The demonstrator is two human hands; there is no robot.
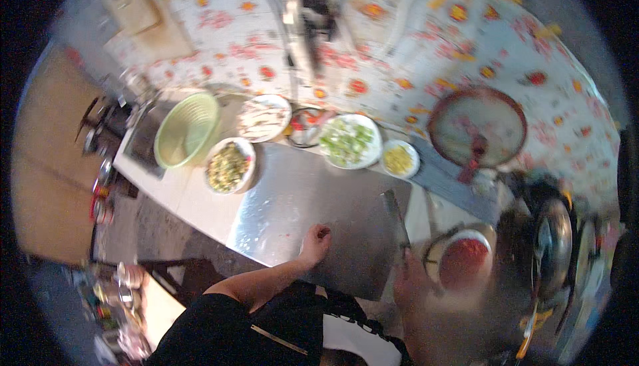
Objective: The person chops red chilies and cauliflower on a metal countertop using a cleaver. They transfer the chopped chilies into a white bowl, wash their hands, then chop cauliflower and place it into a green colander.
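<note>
Over a shiny metal board (pixel 299 191) on the counter, my left hand (pixel 316 243) hovers or rests with its fingers curled; nothing shows in it. My right hand (pixel 410 278), blurred, grips the handle of a knife (pixel 397 216) at the board's right edge, the blade pointing away from me. A bowl of red minced food (pixel 465 261) stands to the right of that hand. Behind the board are a white plate of chopped green and white vegetable (pixel 349 141) and a small bowl of yellowish chopped pieces (pixel 399 159). A bowl of mixed diced food (pixel 229 165) stands at its left corner.
A green plastic colander (pixel 187 130) sits beside the sink at left, near a plate of pale strips (pixel 264 118). At right are a wok (pixel 553 248) with a utensil and a grey mat (pixel 449 181). A round, red-rimmed lid or pan (pixel 478 126) is against the floral wall covering.
</note>
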